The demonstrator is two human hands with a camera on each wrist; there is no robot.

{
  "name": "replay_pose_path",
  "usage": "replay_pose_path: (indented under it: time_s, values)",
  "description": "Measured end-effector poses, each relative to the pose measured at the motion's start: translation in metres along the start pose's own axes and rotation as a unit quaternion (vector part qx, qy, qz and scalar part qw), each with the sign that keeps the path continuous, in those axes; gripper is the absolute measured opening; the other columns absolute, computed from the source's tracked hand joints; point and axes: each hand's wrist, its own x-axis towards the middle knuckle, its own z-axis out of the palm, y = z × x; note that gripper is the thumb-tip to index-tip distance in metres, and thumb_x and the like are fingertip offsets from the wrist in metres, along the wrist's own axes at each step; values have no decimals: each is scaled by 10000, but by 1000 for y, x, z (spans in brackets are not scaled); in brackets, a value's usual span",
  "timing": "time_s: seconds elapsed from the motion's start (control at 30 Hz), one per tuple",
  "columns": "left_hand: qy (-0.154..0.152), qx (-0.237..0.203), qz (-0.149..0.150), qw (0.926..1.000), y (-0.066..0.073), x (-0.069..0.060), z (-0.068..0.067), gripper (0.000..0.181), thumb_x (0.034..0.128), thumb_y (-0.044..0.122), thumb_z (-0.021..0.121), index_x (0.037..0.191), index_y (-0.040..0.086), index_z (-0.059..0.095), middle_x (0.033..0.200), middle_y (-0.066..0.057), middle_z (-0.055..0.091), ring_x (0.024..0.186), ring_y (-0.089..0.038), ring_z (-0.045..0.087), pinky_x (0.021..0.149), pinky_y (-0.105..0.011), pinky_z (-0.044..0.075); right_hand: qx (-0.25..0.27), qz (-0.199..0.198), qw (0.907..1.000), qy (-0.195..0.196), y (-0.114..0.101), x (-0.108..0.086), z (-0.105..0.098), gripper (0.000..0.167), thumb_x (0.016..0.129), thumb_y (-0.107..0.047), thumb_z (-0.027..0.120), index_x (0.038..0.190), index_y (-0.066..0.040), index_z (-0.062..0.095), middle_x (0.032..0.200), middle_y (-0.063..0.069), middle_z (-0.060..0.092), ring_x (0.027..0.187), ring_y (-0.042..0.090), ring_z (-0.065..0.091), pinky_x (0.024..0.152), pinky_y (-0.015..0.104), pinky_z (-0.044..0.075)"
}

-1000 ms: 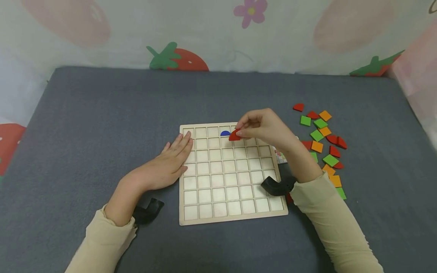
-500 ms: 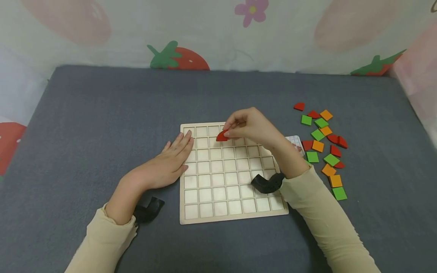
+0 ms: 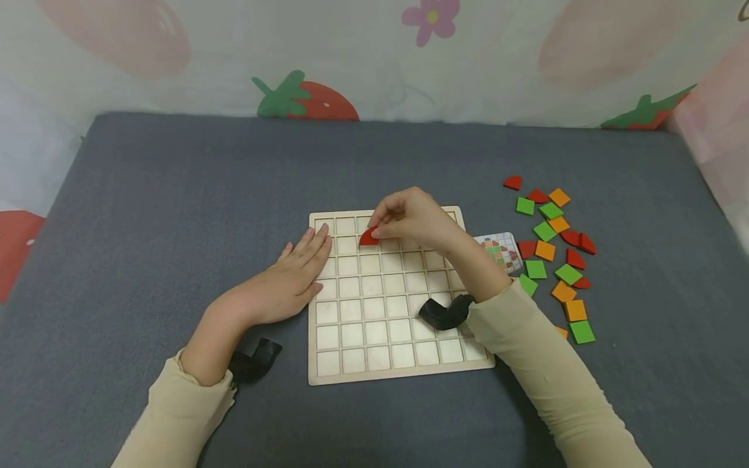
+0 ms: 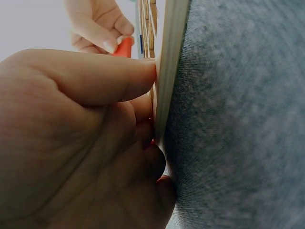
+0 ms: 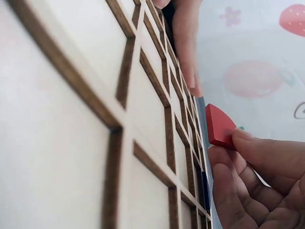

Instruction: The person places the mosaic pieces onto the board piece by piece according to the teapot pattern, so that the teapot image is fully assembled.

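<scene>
A pale wooden grid board (image 3: 374, 333) lies on the grey cloth. My left hand (image 3: 275, 286) rests with straight fingers on its left edge; in the left wrist view the thumb of the left hand (image 4: 86, 129) touches the board's side (image 4: 171, 57). Over the upper part of the grid, my right hand (image 3: 418, 221) pinches a red quarter-round piece (image 3: 368, 238) between thumb and fingers. The right wrist view shows that red piece (image 5: 220, 126) held clear of the board (image 5: 128, 119). A dark blue piece (image 5: 205, 190) sits in a cell beneath the right hand (image 5: 262, 186).
Right of the board lie several green squares (image 3: 535, 269), orange squares (image 3: 545, 251) and red quarter-round pieces (image 3: 575, 259). A printed pattern card (image 3: 502, 252) is partly under the right forearm. Black wrist devices (image 3: 254, 361) are on both arms.
My right hand has moved left across the top of the board, carrying the red piece. More of the card has come into view, and the blue piece is covered in the head view. The left hand stays put.
</scene>
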Motion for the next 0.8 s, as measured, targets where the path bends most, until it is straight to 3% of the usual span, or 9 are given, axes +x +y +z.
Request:
replay_pose_path:
  time_s: [0.53, 0.8]
  values:
    - [-42, 2, -58, 10000, 1, -2, -1, 617, 1010, 131, 386, 1492, -40, 40, 1564, -155, -95, 1420, -298, -115, 1112, -534, 21, -1229, 157, 9922, -116, 0, 8, 3, 56, 800, -83, 755, 855, -72, 761, 790, 17, 708, 775, 153, 622, 741, 293, 463]
    - [22, -80, 37, 10000, 4, -3, -3, 601, 1015, 128, 376, 1491, -45, 51, 1564, -167, -84, 1420, -315, -102, 1107, -545, 29, -1323, 92, 9912, -23, -2, 7, 6, 82, 775, -83, 778, 749, -128, 714, 708, -7, 679, 686, 141, 599, 684, 279, 443]
